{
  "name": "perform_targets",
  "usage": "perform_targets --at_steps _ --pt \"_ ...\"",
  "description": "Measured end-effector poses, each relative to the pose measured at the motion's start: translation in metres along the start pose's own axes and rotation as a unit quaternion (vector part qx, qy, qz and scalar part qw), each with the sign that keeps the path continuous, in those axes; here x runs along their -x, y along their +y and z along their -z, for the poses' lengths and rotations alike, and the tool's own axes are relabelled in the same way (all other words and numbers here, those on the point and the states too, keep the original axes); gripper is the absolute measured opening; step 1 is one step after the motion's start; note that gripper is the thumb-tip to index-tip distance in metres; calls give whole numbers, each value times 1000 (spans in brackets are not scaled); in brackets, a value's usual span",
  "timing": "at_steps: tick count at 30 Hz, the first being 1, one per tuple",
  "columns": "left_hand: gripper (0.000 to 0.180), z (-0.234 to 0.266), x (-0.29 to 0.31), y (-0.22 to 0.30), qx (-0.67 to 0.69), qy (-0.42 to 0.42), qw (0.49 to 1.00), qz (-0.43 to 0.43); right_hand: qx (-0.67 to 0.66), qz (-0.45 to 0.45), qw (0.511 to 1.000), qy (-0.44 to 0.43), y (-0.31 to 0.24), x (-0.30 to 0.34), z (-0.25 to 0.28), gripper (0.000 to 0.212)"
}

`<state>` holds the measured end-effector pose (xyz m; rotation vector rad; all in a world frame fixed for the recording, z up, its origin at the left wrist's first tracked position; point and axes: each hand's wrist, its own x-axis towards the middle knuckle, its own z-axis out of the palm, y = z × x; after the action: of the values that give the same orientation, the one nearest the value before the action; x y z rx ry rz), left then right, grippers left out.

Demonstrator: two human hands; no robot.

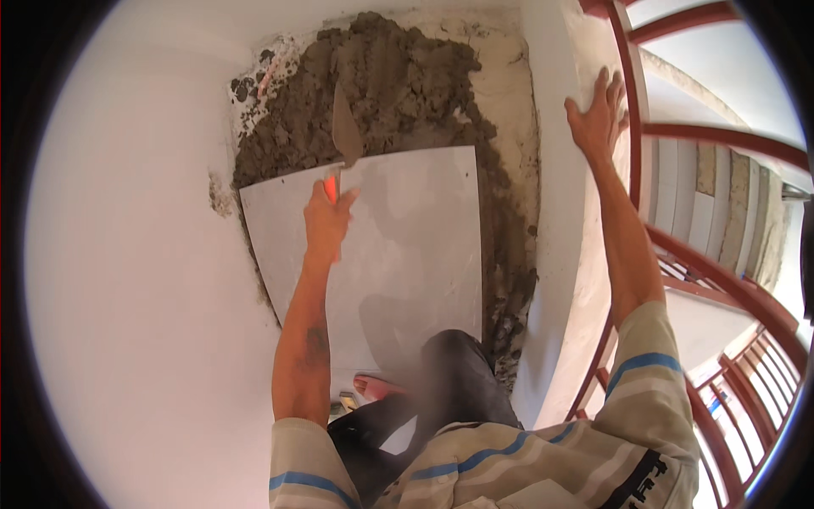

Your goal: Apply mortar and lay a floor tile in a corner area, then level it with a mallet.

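My left hand is closed around the orange handle of a pointed trowel. The metal blade points away from me, above the wet grey-brown mortar by the far edge of a large pale tile. Whether the blade touches the mortar I cannot tell. The tile lies flat, with mortar beyond its far edge and along its right side. My right hand rests, fingers spread, on the pale ledge beside the red railing, holding nothing.
A white wall rises on the left. On the right, a low pale wall carries a red metal railing, with tiled steps beyond it. My knee and a pink sandal are at the tile's near edge.
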<state>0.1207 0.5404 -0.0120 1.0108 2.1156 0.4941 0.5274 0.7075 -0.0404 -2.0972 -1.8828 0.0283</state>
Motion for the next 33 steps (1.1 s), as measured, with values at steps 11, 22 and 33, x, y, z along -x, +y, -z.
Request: perform_targets --at_steps 11,22,33 --pt "45 0 16 52 -13 -56 991 124 52 -44 992 -104 -8 -20 14 86" --pt "46 -60 -66 142 -29 -54 997 48 60 -14 993 -104 -4 -26 11 86" --pt "44 -143 -170 190 -60 -72 996 -1 47 -74 967 -238 -29 -64 38 91"
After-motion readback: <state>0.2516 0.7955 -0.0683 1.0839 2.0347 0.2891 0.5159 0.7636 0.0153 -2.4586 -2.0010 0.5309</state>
